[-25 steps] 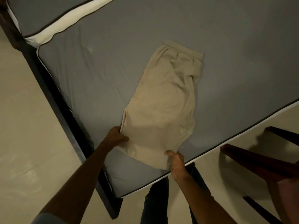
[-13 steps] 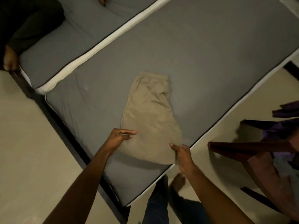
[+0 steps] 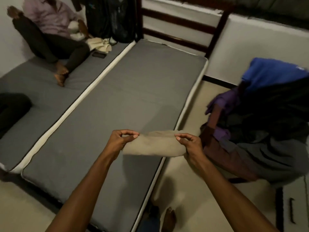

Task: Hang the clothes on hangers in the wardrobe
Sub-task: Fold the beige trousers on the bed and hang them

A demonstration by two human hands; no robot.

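Note:
A beige pair of shorts [image 3: 154, 144] hangs stretched between my two hands, lifted off the grey mattress [image 3: 133, 91]. My left hand [image 3: 122, 139] pinches its left end between thumb and fingers. My right hand [image 3: 190, 143] pinches the right end the same way. The cloth sags in a fold between them, above the mattress's right edge. No hanger or wardrobe is in view.
A chair [image 3: 260, 131] piled with dark, blue and purple clothes stands close on the right. A person [image 3: 55, 34] sits on a second mattress at the far left, beside a phone [image 3: 99, 54] and a black bag [image 3: 115, 19]. A white drawer front [image 3: 294, 210] shows at bottom right.
The shorts lay flat on the mattress with my hands at their near hem; both hands have now lifted them into the air. My head has tilted up, bringing the room into view.

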